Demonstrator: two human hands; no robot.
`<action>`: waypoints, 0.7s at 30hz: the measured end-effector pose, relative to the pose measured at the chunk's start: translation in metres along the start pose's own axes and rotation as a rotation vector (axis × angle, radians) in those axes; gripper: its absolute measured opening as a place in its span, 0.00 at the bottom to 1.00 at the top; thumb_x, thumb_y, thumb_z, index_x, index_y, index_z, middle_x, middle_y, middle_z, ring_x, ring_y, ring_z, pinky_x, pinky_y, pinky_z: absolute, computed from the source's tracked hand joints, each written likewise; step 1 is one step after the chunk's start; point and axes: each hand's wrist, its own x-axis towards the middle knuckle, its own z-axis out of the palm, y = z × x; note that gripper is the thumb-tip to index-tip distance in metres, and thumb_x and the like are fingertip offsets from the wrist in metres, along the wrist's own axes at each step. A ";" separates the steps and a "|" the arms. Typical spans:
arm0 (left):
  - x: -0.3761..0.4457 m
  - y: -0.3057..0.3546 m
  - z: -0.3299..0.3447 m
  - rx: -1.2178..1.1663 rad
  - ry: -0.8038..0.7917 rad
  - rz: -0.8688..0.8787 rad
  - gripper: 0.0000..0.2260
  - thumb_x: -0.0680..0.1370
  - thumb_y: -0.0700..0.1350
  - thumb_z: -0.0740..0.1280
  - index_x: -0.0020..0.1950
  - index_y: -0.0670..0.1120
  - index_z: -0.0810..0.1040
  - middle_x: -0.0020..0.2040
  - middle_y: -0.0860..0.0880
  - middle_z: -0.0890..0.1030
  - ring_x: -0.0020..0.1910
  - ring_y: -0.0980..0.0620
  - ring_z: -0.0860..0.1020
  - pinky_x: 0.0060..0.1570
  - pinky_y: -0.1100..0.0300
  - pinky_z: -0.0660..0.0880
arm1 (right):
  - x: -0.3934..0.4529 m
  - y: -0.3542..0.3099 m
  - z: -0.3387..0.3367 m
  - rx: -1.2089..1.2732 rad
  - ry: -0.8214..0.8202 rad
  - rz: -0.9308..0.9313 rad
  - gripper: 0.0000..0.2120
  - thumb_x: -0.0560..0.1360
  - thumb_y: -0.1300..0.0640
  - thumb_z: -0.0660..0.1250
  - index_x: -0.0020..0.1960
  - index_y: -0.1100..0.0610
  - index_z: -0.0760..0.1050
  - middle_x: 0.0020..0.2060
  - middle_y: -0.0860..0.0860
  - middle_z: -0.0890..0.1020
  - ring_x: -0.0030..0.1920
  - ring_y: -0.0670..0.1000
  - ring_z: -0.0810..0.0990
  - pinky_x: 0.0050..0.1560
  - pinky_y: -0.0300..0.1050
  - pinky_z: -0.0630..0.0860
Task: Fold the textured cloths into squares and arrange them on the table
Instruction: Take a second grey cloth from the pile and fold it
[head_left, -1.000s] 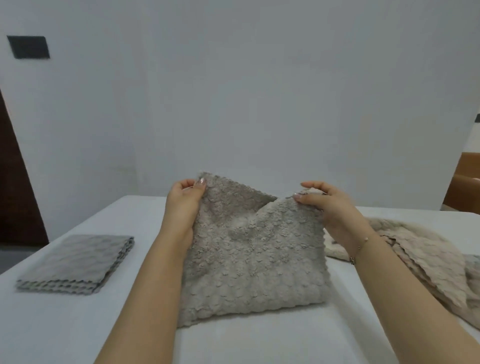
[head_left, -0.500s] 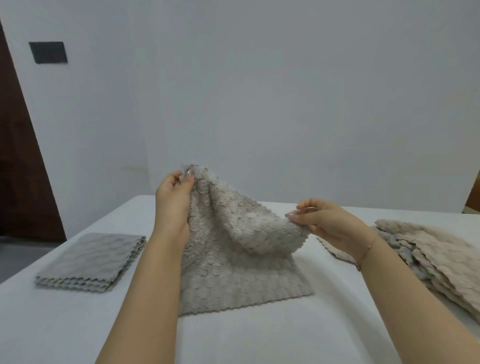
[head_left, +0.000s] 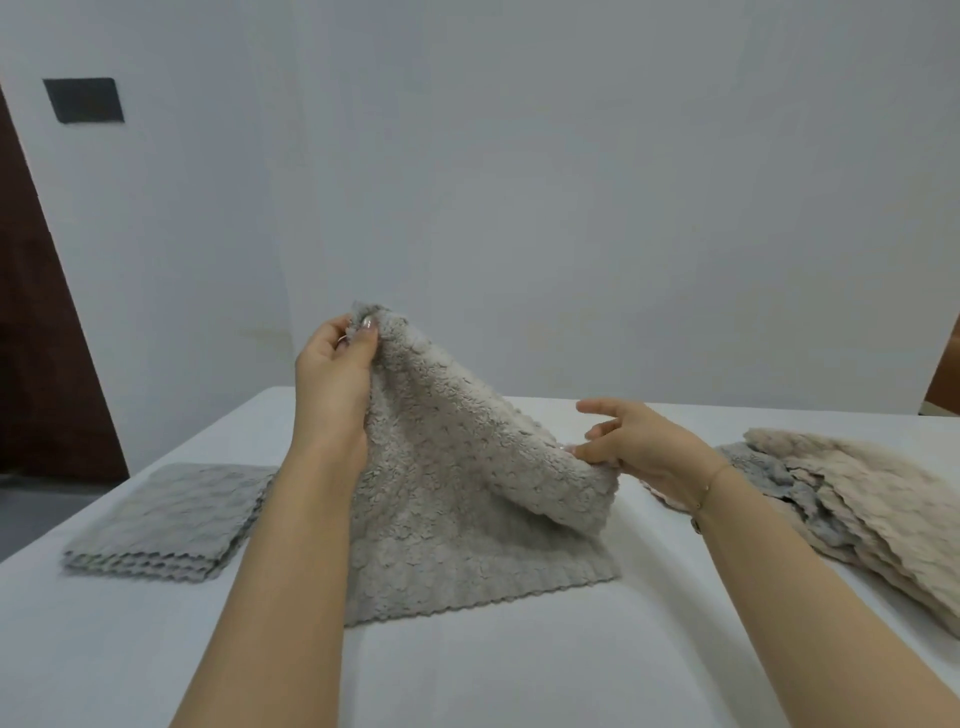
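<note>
Between both hands, nubby beige cloth (head_left: 457, 499) drapes tent-like.

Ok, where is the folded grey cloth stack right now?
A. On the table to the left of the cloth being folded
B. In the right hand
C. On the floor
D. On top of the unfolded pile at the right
A: the folded grey cloth stack lies flat on the white table, left of the beige cloth that the left hand and right hand pinch.

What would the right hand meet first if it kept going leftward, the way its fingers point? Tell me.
The beige cloth it already pinches; past that fold, probably the left forearm, though depth is unclear from the right hand.
</note>
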 end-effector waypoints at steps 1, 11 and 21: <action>-0.001 0.002 0.002 0.004 -0.008 0.017 0.06 0.79 0.41 0.64 0.55 0.45 0.78 0.49 0.46 0.82 0.56 0.44 0.80 0.61 0.46 0.74 | 0.001 0.001 -0.002 -0.003 -0.020 0.028 0.28 0.70 0.68 0.72 0.68 0.62 0.69 0.43 0.54 0.78 0.47 0.51 0.80 0.56 0.44 0.75; -0.002 0.012 0.002 0.069 -0.024 0.127 0.05 0.78 0.45 0.67 0.54 0.49 0.79 0.46 0.48 0.73 0.45 0.50 0.71 0.50 0.54 0.70 | -0.004 0.001 -0.017 0.083 -0.013 -0.002 0.16 0.68 0.62 0.75 0.49 0.72 0.78 0.37 0.58 0.77 0.38 0.53 0.75 0.44 0.40 0.76; -0.003 0.031 -0.013 0.084 0.201 0.271 0.09 0.75 0.45 0.71 0.53 0.45 0.75 0.38 0.55 0.75 0.35 0.65 0.73 0.38 0.77 0.70 | -0.025 -0.042 -0.021 0.504 0.219 -0.512 0.10 0.70 0.52 0.68 0.41 0.59 0.79 0.30 0.49 0.74 0.29 0.46 0.69 0.29 0.36 0.71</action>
